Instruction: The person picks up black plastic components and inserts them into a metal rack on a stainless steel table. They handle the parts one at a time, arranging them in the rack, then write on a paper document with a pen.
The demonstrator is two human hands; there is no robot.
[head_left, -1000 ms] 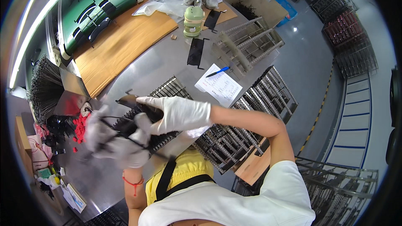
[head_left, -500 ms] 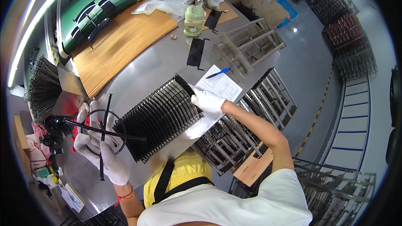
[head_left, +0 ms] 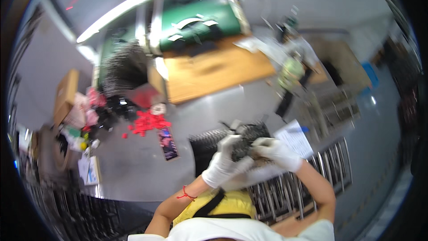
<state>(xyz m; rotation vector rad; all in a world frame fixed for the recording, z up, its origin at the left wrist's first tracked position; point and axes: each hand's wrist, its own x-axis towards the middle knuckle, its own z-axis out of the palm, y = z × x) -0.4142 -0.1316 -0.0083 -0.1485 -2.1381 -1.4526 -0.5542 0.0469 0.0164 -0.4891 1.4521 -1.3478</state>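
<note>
My gloved left hand [head_left: 226,163] is curled in front of the slatted rack of black parts [head_left: 203,151]. It seems closed around a black ring with crossed bars [head_left: 236,127], whose dark tips stick up past the fingers; motion blur smears the detail. Close by on its right, my gloved right hand [head_left: 278,152] has its fingers bent together at the rack's right part. What those fingers pinch, if anything, is too blurred to make out. Right of the rack lies a written sheet [head_left: 296,145] with a blue pen [head_left: 298,130] on it.
Small red pieces [head_left: 149,122] and a phone [head_left: 168,145] lie left on the metal table. Behind are a brown cardboard sheet [head_left: 214,73], a green belt [head_left: 200,24], a bundle of dark wires [head_left: 127,69] and a green cup [head_left: 291,73]. Metal racks [head_left: 298,192] stand at the table's right front edge.
My left hand has moved right with the black ring, from the rack's left side to close beside my right hand. The view has turned, so the red pieces and phone now show.
</note>
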